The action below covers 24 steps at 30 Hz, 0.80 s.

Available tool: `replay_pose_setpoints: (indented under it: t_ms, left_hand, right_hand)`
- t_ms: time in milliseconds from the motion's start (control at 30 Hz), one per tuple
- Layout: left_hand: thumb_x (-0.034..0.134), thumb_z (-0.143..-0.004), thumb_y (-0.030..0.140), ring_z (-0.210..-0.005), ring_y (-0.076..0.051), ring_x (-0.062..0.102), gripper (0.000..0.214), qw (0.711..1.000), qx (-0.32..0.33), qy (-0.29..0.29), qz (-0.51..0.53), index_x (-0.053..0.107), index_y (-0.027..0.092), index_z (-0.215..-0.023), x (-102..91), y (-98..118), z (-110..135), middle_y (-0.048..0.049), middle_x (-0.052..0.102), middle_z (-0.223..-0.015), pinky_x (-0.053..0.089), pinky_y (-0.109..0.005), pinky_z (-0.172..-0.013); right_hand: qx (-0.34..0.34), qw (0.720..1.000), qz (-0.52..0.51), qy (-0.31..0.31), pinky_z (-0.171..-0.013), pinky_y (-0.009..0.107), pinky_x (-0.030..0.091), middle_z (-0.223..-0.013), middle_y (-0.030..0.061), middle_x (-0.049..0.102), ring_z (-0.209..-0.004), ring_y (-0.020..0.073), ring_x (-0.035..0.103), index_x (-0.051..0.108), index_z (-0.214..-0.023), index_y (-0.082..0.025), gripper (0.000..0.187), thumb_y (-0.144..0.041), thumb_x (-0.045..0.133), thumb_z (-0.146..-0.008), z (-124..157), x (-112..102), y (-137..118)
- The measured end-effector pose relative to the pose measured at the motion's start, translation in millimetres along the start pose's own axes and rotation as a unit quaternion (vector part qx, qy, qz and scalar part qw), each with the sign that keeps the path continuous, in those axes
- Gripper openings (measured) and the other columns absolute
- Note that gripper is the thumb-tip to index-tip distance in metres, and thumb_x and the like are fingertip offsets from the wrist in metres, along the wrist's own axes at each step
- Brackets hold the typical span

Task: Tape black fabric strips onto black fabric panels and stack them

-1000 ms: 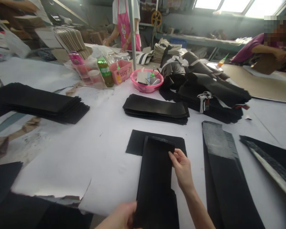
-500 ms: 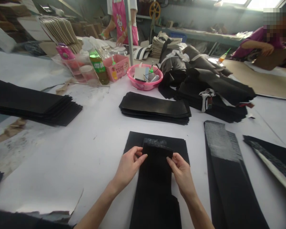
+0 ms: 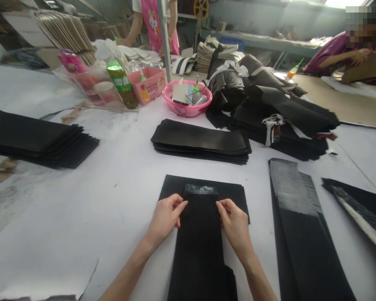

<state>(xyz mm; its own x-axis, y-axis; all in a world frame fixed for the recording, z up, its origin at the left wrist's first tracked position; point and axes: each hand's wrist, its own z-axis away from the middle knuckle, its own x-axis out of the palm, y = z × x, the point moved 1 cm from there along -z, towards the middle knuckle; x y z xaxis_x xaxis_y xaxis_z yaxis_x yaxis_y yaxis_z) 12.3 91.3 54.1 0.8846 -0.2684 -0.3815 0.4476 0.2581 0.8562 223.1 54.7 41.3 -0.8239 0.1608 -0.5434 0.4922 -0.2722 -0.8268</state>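
A long black fabric strip (image 3: pixel 199 246) runs away from me on the white table, its far end with a shiny glued patch lying over a wider black sheet (image 3: pixel 232 194). My left hand (image 3: pixel 166 217) pinches the strip's left edge near the far end. My right hand (image 3: pixel 235 223) pinches the right edge at the same height. Both hands have curled fingers pressed on the cloth.
A stack of black strips (image 3: pixel 202 142) lies just beyond, another stack (image 3: pixel 37 140) at the left. More black strips (image 3: pixel 297 225) lie at the right. A pink bowl (image 3: pixel 188 109), a green bottle (image 3: pixel 121 85) and a heap of dark fabric (image 3: pixel 278 117) stand farther back. Two other people work at the far tables.
My left hand came up from the strip's near end to its far end. Both hands then moved the strip's end a little forward onto the wider sheet and laid it flatter.
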Motion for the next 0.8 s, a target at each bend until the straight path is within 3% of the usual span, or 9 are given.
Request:
replay_pose_setpoints:
  t_ms: [233, 800]
  left_hand:
    - [0.046, -0.090, 0.050, -0.034, -0.011, 0.050, 0.035, 0.999, -0.010, -0.005, -0.032, 0.053, 0.021, -0.072, 1.4, -2.7, -4.8, 0.0066, 0.051, -0.038, 0.036, -0.017, -0.041]
    - [0.044, -0.091, 0.051, -0.033, -0.011, 0.054, 0.038, 0.998, -0.017, 0.023, -0.064, 0.049, 0.021, -0.069, 6.4, -7.4, -11.2, 0.0076, 0.051, -0.041, 0.035, -0.018, -0.042]
  right_hand:
    - [-0.013, 0.998, 0.062, 0.028, -0.054, 0.025, 0.033, -0.060, -0.0032, 0.057, -0.055, 0.0146, 0.051, 0.055, -0.074, -0.023, 0.032, -0.050, 0.049, -0.091, -6.0, 1.3, -3.5]
    - [0.015, 0.995, 0.100, 0.025, -0.053, 0.026, 0.033, -0.057, -0.0039, 0.058, -0.052, 0.0155, 0.054, 0.054, -0.072, -0.024, 0.035, -0.053, 0.047, -0.089, -9.6, 2.6, -3.3]
